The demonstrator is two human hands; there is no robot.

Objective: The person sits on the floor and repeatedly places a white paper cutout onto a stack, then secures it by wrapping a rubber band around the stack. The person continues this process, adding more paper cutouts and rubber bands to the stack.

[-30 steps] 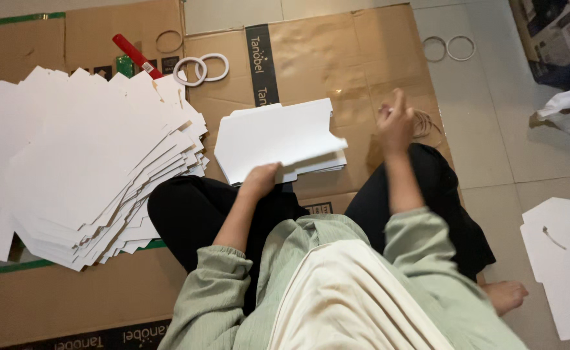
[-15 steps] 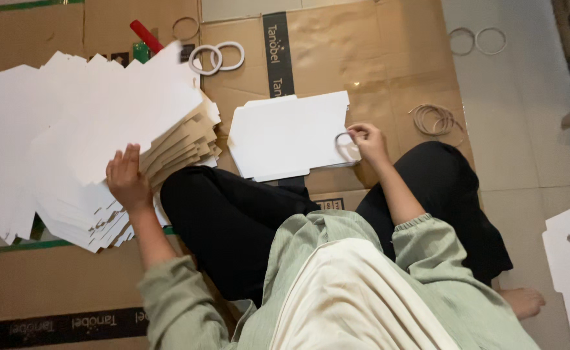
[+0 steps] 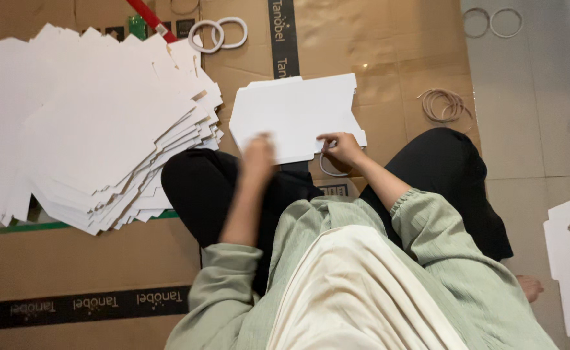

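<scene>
Now that my left hand point(image 3: 259, 152) has left the big pile point(image 3: 97, 123), it's blurred, grip unclear; right hand point(image 3: 343, 146) pinches rubber band point(image 3: 327, 167) at small card stack point(image 3: 294, 116), abt to bundle.

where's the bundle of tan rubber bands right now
In the head view the bundle of tan rubber bands lies upper right on the brown cardboard sheet, right of the small white card stack, above the person's black-trousered knee.
</scene>
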